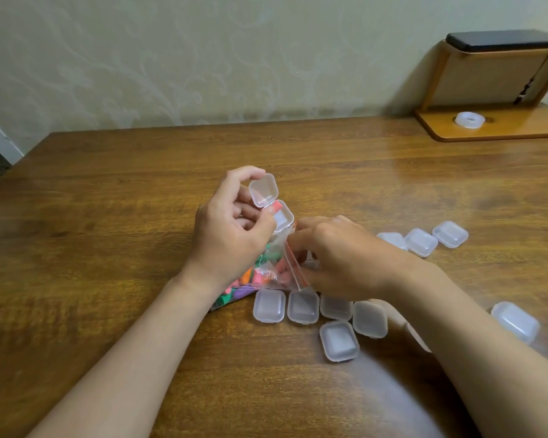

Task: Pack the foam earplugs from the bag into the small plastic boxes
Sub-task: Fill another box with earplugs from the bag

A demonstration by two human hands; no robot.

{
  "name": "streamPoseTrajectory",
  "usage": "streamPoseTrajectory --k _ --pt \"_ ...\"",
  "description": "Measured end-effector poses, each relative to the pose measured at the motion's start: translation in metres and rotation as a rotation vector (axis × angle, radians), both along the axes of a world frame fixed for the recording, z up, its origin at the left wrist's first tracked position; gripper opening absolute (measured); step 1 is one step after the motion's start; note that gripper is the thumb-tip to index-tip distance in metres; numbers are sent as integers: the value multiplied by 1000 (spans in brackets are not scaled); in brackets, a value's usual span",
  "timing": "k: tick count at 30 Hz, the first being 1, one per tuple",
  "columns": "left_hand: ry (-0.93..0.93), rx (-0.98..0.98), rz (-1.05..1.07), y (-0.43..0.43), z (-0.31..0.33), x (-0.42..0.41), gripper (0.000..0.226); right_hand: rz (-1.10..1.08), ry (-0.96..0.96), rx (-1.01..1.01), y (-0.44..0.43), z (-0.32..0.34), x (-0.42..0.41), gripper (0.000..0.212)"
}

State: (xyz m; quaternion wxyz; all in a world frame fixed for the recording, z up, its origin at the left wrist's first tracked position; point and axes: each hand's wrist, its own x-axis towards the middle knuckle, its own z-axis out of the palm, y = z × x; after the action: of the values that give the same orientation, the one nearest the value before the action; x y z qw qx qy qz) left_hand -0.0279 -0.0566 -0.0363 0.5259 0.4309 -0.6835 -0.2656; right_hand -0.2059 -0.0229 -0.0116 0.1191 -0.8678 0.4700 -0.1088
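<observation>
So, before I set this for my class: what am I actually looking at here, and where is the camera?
There is no machine. One camera, worn on a person's head, looks down at their two bare hands over a wooden table. The left hand holds an open small plastic box with a pink earplug inside. The right hand is at the mouth of a clear bag of coloured foam earplugs. Closed boxes lie scattered nearby. A tape roll sits on a wooden stand at the back.

Head camera looks forward and down, close over the table.
</observation>
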Motion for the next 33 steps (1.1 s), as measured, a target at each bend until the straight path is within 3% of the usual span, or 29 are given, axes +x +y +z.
streamPoseTrajectory --k 9,18,24,33 --pt "-6 17 -21 3 4 1 48 -19 -263 -13 2 19 -31 5" --pt "20 27 -1 5 7 1 51 -166 -624 -258 -6 10 -31 13" --pt "76 69 -57 6 11 1 19 -72 -576 -317 -7 0 -15 4" --pt "181 189 -215 5 12 2 18 -57 -534 -319 -11 -6 -15 8"
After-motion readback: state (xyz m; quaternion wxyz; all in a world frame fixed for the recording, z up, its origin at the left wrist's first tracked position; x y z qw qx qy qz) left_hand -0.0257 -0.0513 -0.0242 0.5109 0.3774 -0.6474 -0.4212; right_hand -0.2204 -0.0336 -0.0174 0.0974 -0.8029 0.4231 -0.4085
